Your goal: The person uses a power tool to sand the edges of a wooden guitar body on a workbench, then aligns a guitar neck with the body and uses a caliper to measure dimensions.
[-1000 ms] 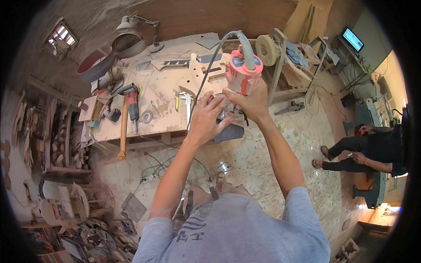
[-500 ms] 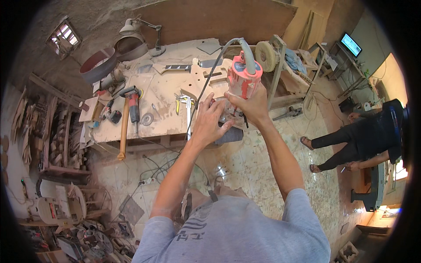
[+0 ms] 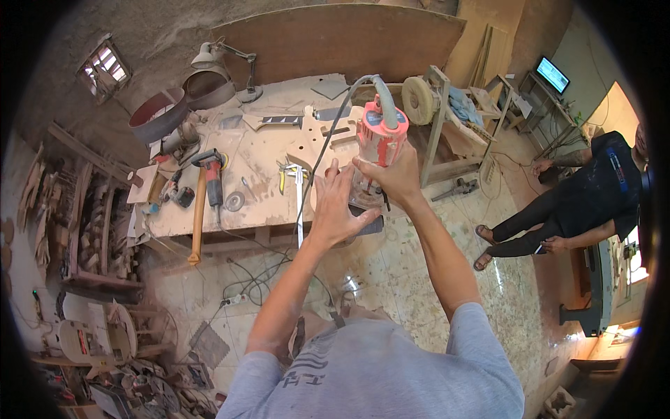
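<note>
A red handheld router [image 3: 382,137] with a thick grey hose on top stands upright over the near right part of a pale wooden guitar body [image 3: 314,140]. My right hand [image 3: 396,174] is wrapped round the router's lower housing. Beside its clear base is my left hand [image 3: 335,206], thumb and fingers spread; whether the fingertips touch the base or the wood I cannot tell. The guitar's neck [image 3: 279,121] points left on the dusty workbench [image 3: 265,215]. Left of my left hand are yellow-handled pliers [image 3: 282,180] and a metal caliper [image 3: 299,202].
An angle grinder [image 3: 212,178], a wooden handle [image 3: 199,216] and a cordless drill [image 3: 176,190] lie at the bench's left. A desk lamp [image 3: 250,91] stands behind. A buffing wheel [image 3: 418,101] is at right. A person [image 3: 586,188] stands further right. Cables [image 3: 255,283] trail across the floor.
The view has shifted slightly. The router and my right hand have come a little nearer to me and left; my left hand stays spread beside the base. The person at right has shifted.
</note>
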Action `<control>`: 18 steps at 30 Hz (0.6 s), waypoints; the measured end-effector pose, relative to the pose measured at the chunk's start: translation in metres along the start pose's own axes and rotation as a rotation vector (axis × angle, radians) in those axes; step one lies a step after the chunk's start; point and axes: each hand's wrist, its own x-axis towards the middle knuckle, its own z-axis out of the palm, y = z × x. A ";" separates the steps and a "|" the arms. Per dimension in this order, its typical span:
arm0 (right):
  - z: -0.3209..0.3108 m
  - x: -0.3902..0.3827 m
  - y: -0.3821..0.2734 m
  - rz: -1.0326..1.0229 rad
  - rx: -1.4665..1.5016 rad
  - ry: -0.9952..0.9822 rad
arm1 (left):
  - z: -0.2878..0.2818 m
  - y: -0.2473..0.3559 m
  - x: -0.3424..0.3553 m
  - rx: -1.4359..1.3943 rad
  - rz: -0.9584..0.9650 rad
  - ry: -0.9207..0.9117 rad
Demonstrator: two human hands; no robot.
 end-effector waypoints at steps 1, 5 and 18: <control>-0.001 0.000 -0.001 0.012 -0.005 -0.004 | 0.001 0.007 -0.001 0.014 -0.004 0.030; -0.003 -0.001 -0.001 0.018 -0.032 0.001 | 0.006 0.037 -0.001 -0.024 -0.033 0.148; -0.004 -0.003 -0.005 0.088 0.066 -0.052 | -0.015 0.006 0.009 -0.428 0.052 0.035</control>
